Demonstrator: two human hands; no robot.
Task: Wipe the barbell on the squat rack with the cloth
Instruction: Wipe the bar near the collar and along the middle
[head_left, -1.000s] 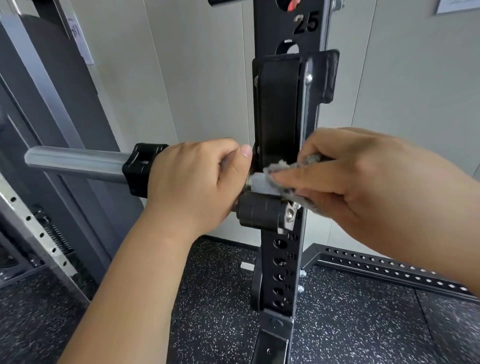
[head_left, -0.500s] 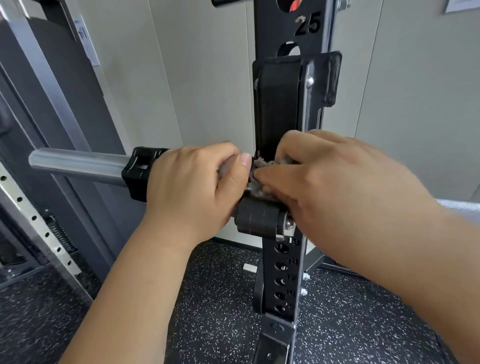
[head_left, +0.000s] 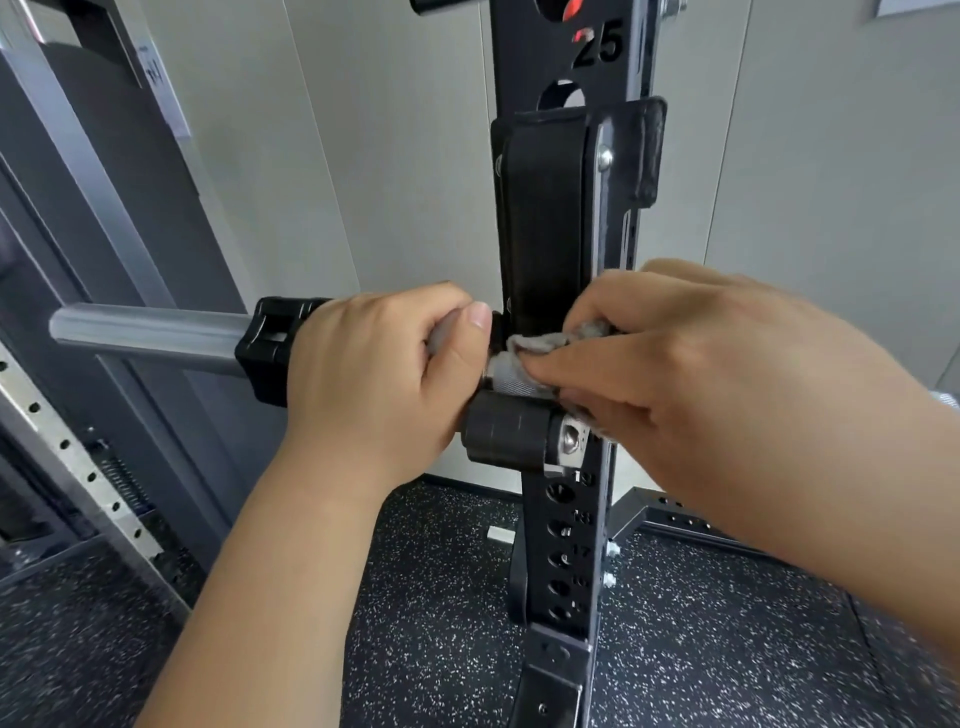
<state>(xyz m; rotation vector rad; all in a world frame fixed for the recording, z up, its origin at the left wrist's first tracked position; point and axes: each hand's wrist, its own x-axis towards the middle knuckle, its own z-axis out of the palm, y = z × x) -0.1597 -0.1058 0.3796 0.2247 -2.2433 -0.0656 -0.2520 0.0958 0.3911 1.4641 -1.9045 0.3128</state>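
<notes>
Left grip (head_left: 374, 374) clenched round barbell (head_left: 150, 332) between black collar (head_left: 267, 348) and J-hook (head_left: 545, 223). Right grip (head_left: 701, 384) pinching grey cloth (head_left: 540, 340) against barbell at hook's edge; barbell's left end projects free.

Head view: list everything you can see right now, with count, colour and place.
barbell: one, silver, horizontal, lying in the hook
collar: one, black, on the barbell beside the left hand
cloth: one, grey, on the barbell at the hook
squat rack upright: one, black, centre
J-hook: one, black, on the upright
perforated rail: one, silver, far left
floor: black, speckled
wall: pale, behind
left hand: grips the barbell
right hand: holds the cloth against the barbell
</notes>
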